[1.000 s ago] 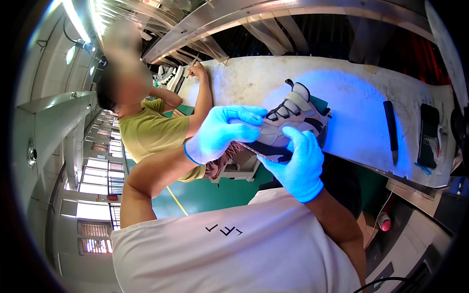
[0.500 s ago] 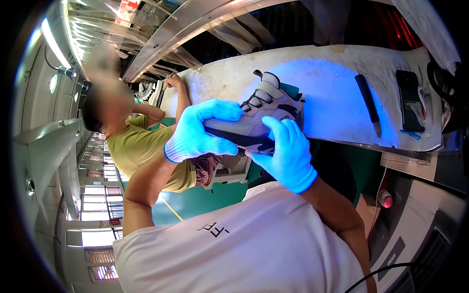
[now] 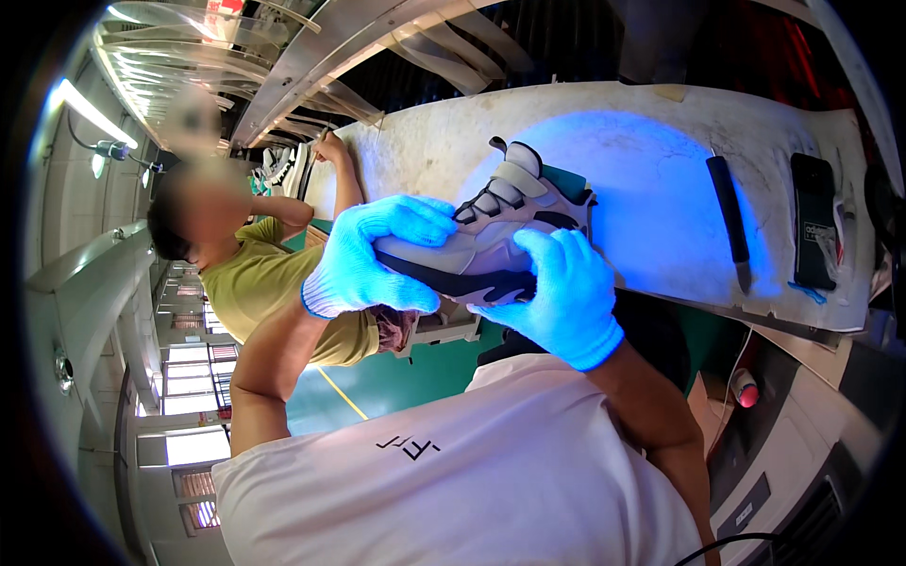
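Both gloved hands were clamped on the sneaker (image 3: 514, 231): left hand (image 3: 373, 259) wrapped over the toe end, fingers curled down onto the upper, right hand (image 3: 562, 292) cupping the dark sole edge from below near the midfoot. The shoe was held in the air just above the near edge of the white workbench (image 3: 661, 123), inside the patch of blue light, heel and tongue pointing away from the person. To do the check well, I'd judge the shoe should stay inside that lit patch and be turned slowly by the sole, with fingertips kept off the grey upper so nothing is covered. The left palm hid most of the toe, so that part couldn't be read. A dark-handled knife (image 3: 729, 217) and a flat black case (image 3: 813, 222) lay well to the right, apart from the shoe. A co-worker in a yellow-green shirt (image 3: 269, 283) sat further along the bench, hand (image 3: 330, 149) resting on its far edge, clear of the work.
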The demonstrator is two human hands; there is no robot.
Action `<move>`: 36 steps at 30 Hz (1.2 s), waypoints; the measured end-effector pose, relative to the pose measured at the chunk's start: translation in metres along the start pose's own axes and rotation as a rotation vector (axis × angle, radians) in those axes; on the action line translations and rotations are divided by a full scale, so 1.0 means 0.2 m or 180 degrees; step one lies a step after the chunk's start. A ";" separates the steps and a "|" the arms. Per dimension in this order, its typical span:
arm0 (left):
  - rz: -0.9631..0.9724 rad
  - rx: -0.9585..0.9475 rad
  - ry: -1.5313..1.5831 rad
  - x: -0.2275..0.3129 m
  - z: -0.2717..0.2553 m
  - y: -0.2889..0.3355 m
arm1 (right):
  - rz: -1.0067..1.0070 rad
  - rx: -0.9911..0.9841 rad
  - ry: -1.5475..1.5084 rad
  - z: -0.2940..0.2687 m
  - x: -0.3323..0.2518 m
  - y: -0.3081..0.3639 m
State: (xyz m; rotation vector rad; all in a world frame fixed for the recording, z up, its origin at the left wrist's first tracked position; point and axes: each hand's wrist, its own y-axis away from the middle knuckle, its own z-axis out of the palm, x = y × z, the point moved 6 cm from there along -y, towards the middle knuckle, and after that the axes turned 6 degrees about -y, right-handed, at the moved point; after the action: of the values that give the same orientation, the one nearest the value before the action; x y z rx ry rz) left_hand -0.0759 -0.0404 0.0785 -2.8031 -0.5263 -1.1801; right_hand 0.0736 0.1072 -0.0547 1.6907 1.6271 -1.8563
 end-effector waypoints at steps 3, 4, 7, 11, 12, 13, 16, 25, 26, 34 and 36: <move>0.0084 -0.0060 0.0106 -0.04 -0.01 -0.01 | 0.0051 -0.0119 -0.0140 0.00 0.03 -0.03; 0.0090 -0.0071 0.0167 -0.07 -0.02 -0.02 | 0.0079 -0.0137 -0.0147 0.01 0.03 -0.03; -0.0283 -0.0158 0.0389 -0.10 -0.04 -0.04 | 0.0147 -0.0172 -0.0160 0.03 0.04 -0.06; -0.1747 -0.0614 0.0846 -0.12 -0.04 -0.06 | 0.0190 -0.0271 -0.0117 0.05 0.03 -0.08; -0.1934 -0.1060 0.0211 -0.09 -0.03 -0.10 | 0.0185 -0.0307 -0.0114 0.06 0.02 -0.08; -0.2102 -0.1506 -0.0428 -0.08 -0.01 -0.16 | 0.0164 -0.0369 -0.0092 0.07 0.02 -0.09; -0.2642 -0.2226 -0.1520 -0.11 0.09 -0.29 | 0.0235 -0.0581 -0.0073 0.09 0.00 -0.08; -0.2446 -0.1730 -0.2200 -0.12 0.17 -0.34 | 0.0365 -0.0351 -0.0170 0.13 0.00 -0.04; -0.2499 -0.1663 -0.2277 -0.10 0.17 -0.30 | 0.0369 -0.0411 -0.0164 0.14 -0.02 -0.03; -0.1942 -0.1585 -0.1022 0.20 0.04 -0.23 | 0.0608 -0.0135 -0.0456 -0.03 -0.05 0.08; -0.1104 -0.1567 -0.1691 0.36 0.08 -0.21 | 0.0714 -0.0196 -0.0298 -0.03 -0.05 0.08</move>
State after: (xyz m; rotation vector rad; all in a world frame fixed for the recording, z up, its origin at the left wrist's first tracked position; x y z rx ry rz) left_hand -0.0327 0.0229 0.1145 -3.5894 -0.8881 -0.6397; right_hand 0.0915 0.0995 -0.0546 1.6575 1.3816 -1.7325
